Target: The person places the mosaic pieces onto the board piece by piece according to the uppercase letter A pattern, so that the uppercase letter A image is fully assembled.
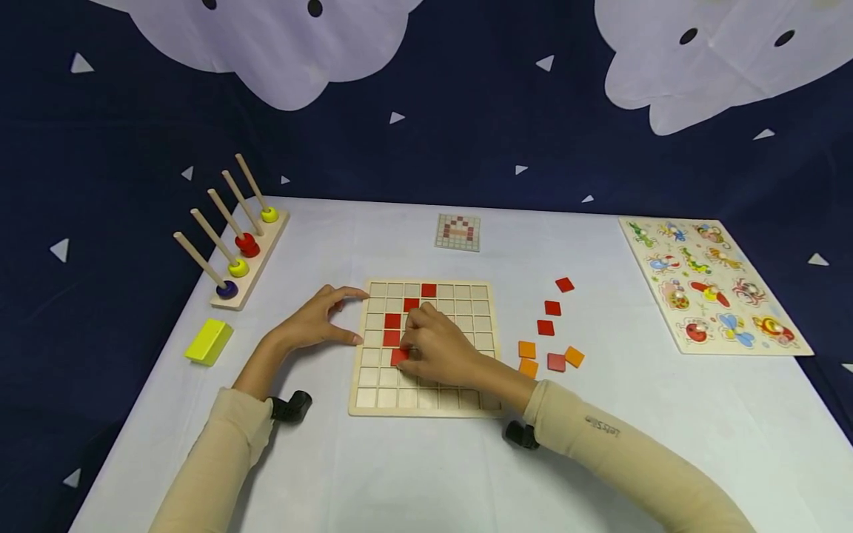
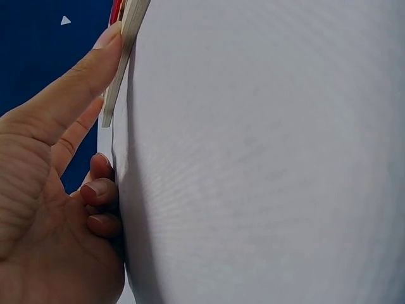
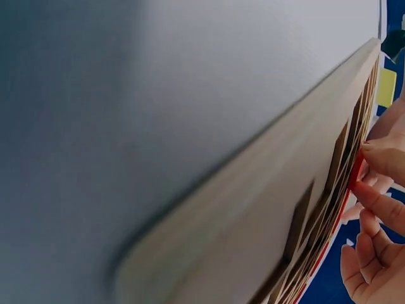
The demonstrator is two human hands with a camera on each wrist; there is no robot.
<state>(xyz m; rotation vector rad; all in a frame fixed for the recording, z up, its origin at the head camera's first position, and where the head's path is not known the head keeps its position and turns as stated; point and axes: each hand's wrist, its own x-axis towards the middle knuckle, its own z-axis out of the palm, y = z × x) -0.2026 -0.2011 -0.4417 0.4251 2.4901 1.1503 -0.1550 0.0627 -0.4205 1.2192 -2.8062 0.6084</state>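
The counter [image 1: 413,481] carries your board [image 1: 388,377]. Your left hand [image 1: 309,324] has its thumb and forefinger spread wide, touching the board's left edge without closing round it; if that contact lifts, sideways pressure could slide the board. Your right forearm [image 1: 503,381] crosses the board's lower right part; a careless withdrawal could sweep the orange tiles [image 1: 527,349] just right of the board. Your right hand [image 1: 440,348] pinches a red tile [image 1: 398,357] between thumb and fingertip at the board's left-centre. Releasing it askew could leave it propped on a ridge; a stray finger could unseat the red tiles [image 1: 392,321] beyond it on the board.

Note the limits of view. The counter's near edge is cut off. Your right hand and forearm hide cells at the board's middle and right. The card [image 1: 457,232] beyond the board is too small to read reliably. The right wrist view shows the board nearly edge-on, so you cannot confirm that the pinched tile is seated.
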